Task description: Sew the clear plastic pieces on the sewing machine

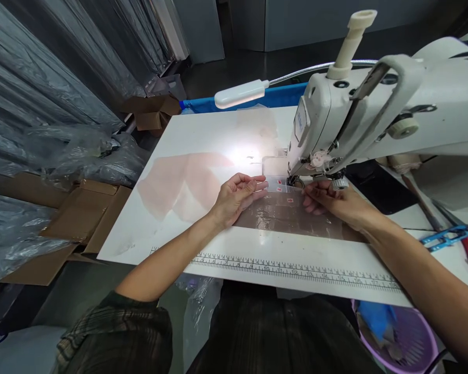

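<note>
Red-marked strip [280,184] lay apparently placed at film's [276,218] far edge by presser foot [294,181], sewing indiscernible, left grip [239,197] loosely curled, hold unclear, right grip [329,200] pinched on film.

The shirt [253,337] was dark, greenish and faintly plaid, with a loose left sleeve [120,330] of roughly elbow length

- Your left hand [239,197] can pass leftward over the white table [203,130]
- The sewing machine head [315,114] stands in your way just beyond your right hand [331,198]
- The white lamp [239,95] hinders you near the far edge
</note>
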Tool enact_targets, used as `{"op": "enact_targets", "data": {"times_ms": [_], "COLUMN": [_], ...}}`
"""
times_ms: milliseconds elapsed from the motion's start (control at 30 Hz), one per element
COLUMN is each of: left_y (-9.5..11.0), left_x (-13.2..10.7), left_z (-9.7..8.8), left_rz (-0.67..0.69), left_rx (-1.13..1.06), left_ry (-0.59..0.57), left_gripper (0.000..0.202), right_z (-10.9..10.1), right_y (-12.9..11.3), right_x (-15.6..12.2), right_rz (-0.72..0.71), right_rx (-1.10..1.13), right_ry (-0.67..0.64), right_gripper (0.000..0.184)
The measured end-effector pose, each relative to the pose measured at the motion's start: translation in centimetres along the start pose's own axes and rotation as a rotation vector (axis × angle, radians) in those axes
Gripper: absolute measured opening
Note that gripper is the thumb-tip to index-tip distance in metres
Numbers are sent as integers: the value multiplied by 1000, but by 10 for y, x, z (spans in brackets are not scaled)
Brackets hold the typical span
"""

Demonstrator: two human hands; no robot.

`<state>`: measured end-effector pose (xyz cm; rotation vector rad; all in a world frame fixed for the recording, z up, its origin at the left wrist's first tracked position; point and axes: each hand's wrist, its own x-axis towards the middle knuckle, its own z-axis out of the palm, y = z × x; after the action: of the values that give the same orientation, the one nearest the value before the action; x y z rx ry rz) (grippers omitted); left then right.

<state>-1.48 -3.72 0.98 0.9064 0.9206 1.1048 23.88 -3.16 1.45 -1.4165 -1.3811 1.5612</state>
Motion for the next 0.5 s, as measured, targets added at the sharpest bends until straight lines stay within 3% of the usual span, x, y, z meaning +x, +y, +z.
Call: {"op": "enact_targets", "data": {"times_ms": [400,500], "left_y": [-1,-4], "left_x": [1,5], "left_z": [0,-2], "left_rz": [-68,-63], "left_rx": [-55,-48], "left_ry": [13,-14], "left_gripper": [22,23], "right_z": [2,2], "right_y": [8,9], "right_x": [5,2], "right_rz": [-53,-45], "right_rx": [-58,-95], "right_ry": [49,-31], "right_gripper": [61,53]}}
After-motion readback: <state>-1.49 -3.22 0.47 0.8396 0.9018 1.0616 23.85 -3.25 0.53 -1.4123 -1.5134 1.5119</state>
